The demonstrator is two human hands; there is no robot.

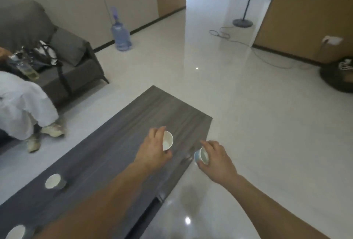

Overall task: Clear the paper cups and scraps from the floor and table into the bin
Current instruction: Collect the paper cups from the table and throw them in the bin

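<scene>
**Two cups in hand, two left on the surface, no bin in sight**

The pale, glossy floor (248, 124) fills most of the view, and I can make out no scraps on it. A long, dark wood-grain surface (114, 152) runs from the near left toward the middle. At the far left is a grey sofa (76, 63) with a seated person (23, 101). A blue water jug (121, 36) stands by the far wall, and a cable (267, 55) trails over the far right floor.

The left hand (154, 149) hangs over the right end of the surface. Its fingers (160, 129) are curled round a white cup (167, 140), which is tipped with its mouth to the right. The right hand (215, 160) is just past the surface's right edge, above the floor. It grips a blue-sided cup (201, 155), also tilted, with one of its fingers (205, 144) hooked over the rim. The two cups are near each other but apart.

A third cup (54, 181) lies on its side at the near left of the surface. A fourth cup (16, 232) shows at the bottom left corner.

The step in hand looks like gathering. It would be done well by sliding one held cup into the other, which frees a hand for the two cups left. Grip lightly, since thin paper walls will likely crush. Keep the mouths up in case dregs remain. The bin is out of view, so it should be found before walking off, and the cable avoided.
</scene>
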